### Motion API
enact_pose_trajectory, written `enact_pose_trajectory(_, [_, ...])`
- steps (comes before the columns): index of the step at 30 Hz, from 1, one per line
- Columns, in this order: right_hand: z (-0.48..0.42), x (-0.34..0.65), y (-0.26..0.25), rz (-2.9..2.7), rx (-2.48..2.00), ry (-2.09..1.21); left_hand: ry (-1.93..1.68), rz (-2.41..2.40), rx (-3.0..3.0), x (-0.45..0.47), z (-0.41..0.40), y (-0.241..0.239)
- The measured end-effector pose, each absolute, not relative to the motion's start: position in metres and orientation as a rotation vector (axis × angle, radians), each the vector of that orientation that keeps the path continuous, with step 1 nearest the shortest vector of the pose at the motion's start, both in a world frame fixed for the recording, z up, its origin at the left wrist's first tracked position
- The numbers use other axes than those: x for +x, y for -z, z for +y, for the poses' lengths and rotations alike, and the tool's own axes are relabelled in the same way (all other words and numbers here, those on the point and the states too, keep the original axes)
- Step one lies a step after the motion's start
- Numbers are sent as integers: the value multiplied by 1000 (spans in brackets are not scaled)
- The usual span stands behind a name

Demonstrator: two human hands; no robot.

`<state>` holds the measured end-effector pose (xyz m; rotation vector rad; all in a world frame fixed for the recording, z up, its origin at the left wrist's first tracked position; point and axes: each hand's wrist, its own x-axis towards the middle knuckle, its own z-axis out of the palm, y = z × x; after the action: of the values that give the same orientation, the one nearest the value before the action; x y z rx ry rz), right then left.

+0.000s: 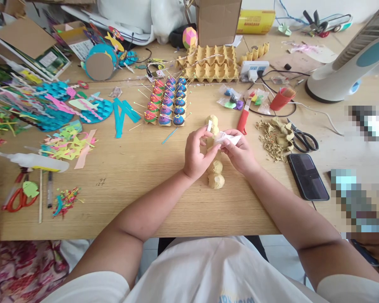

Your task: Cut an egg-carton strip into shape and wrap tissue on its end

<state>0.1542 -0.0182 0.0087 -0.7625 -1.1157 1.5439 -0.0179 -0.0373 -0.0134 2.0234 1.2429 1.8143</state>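
Observation:
My left hand (197,153) and my right hand (240,153) meet above the middle of the table, both with closed fingers. Between them they pinch a crumpled white packet (228,138); its contents cannot be made out. A small white piece (209,125) shows at my left fingertips. Below the hands lies a strip of tan egg-carton cups (216,181), partly hidden by them. Farther back stand painted egg-carton strips (166,103) in red, purple and blue, with pins sticking out of their sides.
A red-handled knife (244,120), small bags of coloured clay (230,99), carton scraps (274,139), black scissors (305,139) and a phone (308,176) lie to the right. Paper cuttings (71,143), a glue bottle (34,161) and orange scissors (19,200) lie left. Behind is an egg tray (211,63).

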Motion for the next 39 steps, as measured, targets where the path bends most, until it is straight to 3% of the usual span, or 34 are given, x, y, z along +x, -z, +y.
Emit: enact_pose_trajectory(39, [-21,152,-9,-1123,-758,-1562,-1765,1324,2133,-16,-39,12])
